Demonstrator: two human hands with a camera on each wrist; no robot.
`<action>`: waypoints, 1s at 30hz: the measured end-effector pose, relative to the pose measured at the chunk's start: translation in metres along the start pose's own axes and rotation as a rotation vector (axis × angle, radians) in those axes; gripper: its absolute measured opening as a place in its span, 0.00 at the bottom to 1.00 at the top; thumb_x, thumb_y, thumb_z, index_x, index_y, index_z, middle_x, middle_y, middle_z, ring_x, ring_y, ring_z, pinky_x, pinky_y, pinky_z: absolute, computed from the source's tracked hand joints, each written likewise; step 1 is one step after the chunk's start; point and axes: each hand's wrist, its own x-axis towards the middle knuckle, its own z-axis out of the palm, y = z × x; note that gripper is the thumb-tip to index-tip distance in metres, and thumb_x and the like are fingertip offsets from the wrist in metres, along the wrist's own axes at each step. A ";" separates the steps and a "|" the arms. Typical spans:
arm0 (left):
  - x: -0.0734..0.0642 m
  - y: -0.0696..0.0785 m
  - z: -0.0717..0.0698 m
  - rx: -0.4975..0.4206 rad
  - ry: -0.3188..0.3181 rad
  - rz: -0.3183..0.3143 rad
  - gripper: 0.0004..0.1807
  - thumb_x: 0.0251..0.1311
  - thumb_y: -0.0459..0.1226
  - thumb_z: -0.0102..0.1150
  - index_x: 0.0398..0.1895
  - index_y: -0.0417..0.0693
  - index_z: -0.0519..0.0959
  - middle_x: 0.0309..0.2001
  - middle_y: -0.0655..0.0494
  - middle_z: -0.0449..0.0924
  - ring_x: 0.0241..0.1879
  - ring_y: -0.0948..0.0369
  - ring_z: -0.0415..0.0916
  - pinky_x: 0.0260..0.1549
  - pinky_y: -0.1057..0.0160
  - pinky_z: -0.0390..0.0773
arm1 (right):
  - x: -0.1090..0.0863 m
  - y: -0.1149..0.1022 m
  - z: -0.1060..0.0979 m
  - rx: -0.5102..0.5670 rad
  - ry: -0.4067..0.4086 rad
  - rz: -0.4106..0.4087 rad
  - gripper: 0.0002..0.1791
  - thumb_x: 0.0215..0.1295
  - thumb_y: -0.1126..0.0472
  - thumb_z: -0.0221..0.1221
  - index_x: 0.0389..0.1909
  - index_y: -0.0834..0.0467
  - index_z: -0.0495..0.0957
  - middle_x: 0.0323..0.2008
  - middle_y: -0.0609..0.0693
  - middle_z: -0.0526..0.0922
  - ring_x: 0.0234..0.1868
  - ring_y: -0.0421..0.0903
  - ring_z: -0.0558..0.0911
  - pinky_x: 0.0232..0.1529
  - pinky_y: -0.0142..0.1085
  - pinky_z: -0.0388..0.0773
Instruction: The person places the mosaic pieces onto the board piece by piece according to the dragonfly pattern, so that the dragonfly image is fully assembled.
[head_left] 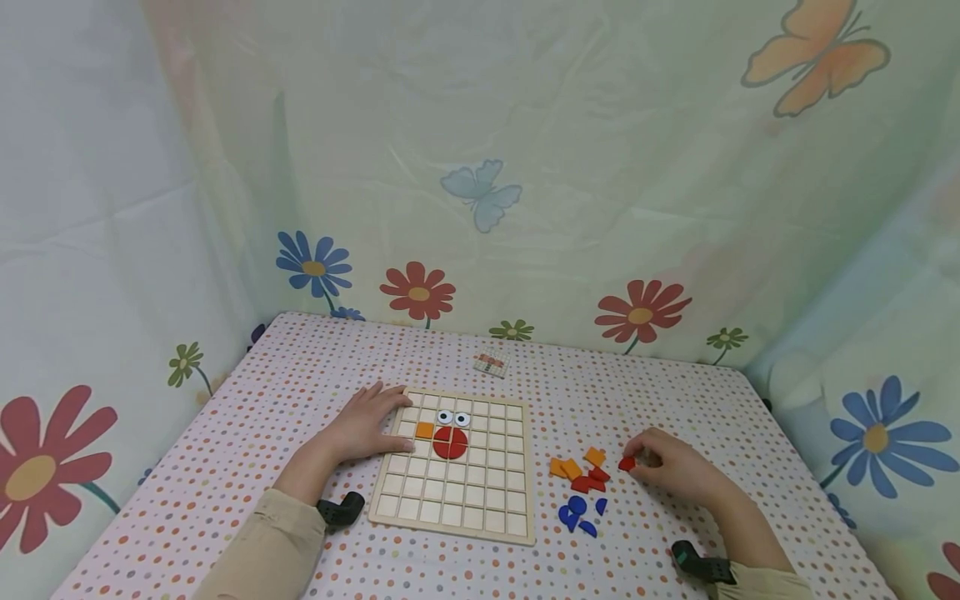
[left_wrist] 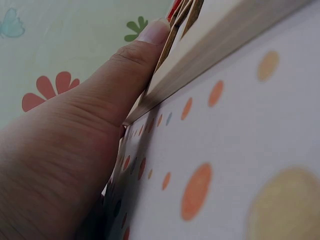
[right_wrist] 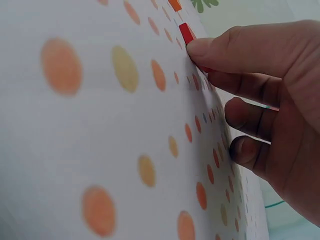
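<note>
- Resting at nine o'clock on the grid board (head_left: 453, 492), head view, the left hand (head_left: 366, 427) spreads its fingers, probably steadying it; orange pieces (head_left: 572, 470) and blue pieces (head_left: 577, 505) lie around three o'clock, likely for easy right-side reach.
- Left wrist view: the thumb overlaps the board's edge, presumably against sliding.
- Right wrist view: the right hand (right_wrist: 272, 92) pinches a red piece (right_wrist: 185, 32), perhaps because it's so thin.

"What colours do we see?"
"A pale board (head_left: 453, 491), orange squares (head_left: 595, 456), red pieces (head_left: 581, 484), blue pieces (head_left: 577, 505), and a white tablecloth (head_left: 300, 367) dotted orange and yellow."
"And the card (head_left: 491, 362)?"
"Reddish on white, we think; it shows small."
</note>
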 end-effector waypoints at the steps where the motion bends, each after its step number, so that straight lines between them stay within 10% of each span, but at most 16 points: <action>1: 0.000 0.000 0.000 -0.001 -0.001 -0.002 0.44 0.47 0.69 0.64 0.65 0.60 0.72 0.76 0.55 0.58 0.78 0.43 0.44 0.76 0.38 0.44 | 0.000 -0.002 0.000 -0.002 0.002 0.001 0.09 0.63 0.59 0.66 0.42 0.49 0.79 0.39 0.46 0.76 0.33 0.43 0.68 0.31 0.33 0.66; 30: 0.001 0.000 0.000 0.000 -0.017 -0.031 0.45 0.46 0.71 0.63 0.66 0.62 0.71 0.77 0.57 0.56 0.79 0.45 0.42 0.77 0.40 0.42 | 0.058 -0.128 0.027 0.031 -0.016 -0.290 0.10 0.63 0.54 0.66 0.45 0.46 0.81 0.37 0.43 0.79 0.34 0.42 0.71 0.31 0.32 0.72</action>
